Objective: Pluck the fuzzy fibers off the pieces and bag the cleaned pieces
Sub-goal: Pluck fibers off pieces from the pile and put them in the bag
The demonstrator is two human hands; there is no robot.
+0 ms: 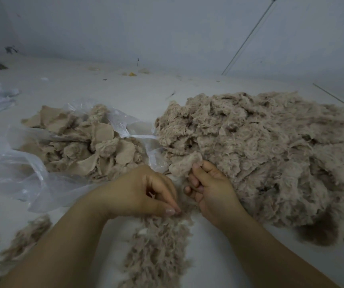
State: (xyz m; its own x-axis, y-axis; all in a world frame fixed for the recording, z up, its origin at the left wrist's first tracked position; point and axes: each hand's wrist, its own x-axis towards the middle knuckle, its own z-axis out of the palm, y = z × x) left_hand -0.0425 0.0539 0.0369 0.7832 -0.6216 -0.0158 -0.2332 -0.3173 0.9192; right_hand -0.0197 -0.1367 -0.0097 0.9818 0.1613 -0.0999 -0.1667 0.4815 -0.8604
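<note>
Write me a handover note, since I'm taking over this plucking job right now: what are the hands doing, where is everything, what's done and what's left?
Right hand grips a fuzzy piece by its lower edge. Left hand pinches a tuft of fibers at its fingertips, over the plucked fluff strewn in front.
Cleaned pieces lie on the open clear plastic bag, left.
Unplucked pile, right, is much the larger.
Done: a modest batch cleaned.
Left: finish the held piece, bag it, then work through the big pile.
</note>
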